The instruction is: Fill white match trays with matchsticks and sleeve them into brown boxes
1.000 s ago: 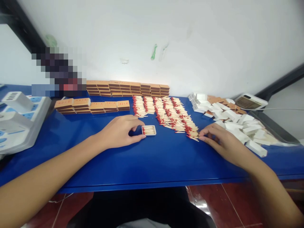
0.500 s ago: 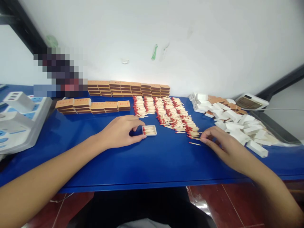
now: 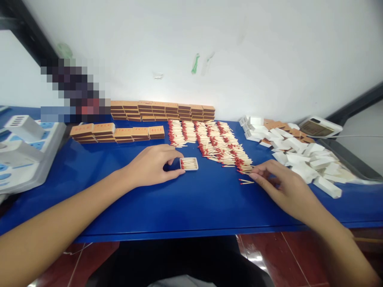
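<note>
My left hand grips the left end of a small white matchbox tray between thumb and fingers. Red-tipped matches lie inside that tray. Over on the right, my right hand is pinched at the near edge of the large match pile, with the end of a matchstick at its fingertips. Just below the pile, two loose matches lie on the blue table. Two narrower rows of matches stand left of the large pile.
Closed matchboxes are stacked along the wall, with a shorter row in front. White trays and orange sleeves are heaped at the right, near a phone and a dark tray. A power strip occupies the left.
A second loose match now lies beside the first one below the pile. My right hand has shifted slightly; my left hand keeps its hold on the tray.
</note>
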Motion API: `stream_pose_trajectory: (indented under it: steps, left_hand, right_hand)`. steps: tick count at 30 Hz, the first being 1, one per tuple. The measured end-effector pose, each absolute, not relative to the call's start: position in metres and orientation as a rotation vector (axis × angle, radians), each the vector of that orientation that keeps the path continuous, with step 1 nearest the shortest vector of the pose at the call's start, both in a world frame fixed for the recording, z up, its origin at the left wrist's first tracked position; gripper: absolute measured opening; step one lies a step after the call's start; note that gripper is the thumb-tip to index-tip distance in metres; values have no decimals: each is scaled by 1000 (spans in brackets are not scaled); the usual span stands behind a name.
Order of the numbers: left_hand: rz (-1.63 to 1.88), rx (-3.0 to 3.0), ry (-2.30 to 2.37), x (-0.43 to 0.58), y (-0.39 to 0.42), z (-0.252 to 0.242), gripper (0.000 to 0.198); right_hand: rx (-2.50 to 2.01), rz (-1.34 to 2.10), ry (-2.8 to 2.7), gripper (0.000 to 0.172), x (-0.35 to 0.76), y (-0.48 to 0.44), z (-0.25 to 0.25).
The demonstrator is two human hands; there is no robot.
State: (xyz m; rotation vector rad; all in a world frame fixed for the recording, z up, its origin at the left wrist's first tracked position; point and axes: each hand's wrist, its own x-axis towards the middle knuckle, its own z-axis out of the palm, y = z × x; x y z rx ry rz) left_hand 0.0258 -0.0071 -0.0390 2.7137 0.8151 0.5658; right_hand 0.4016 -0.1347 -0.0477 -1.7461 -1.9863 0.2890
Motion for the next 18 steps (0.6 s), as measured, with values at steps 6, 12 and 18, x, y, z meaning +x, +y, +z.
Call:
stream_pose_trajectory:
  steps: [6, 12, 18]
  left_hand:
    - [547, 2705, 820, 26, -7, -39, 30]
    - [535, 2698, 834, 24, -7, -40, 31]
    - [554, 2706, 821, 25, -8, -39, 30]
  right_hand:
    - [-1681, 265, -2037, 34, 406, -123, -51]
    - [-1707, 308, -2050, 34, 408, -122, -52]
    - [-1726, 336, -2050, 35, 412, -125, -52]
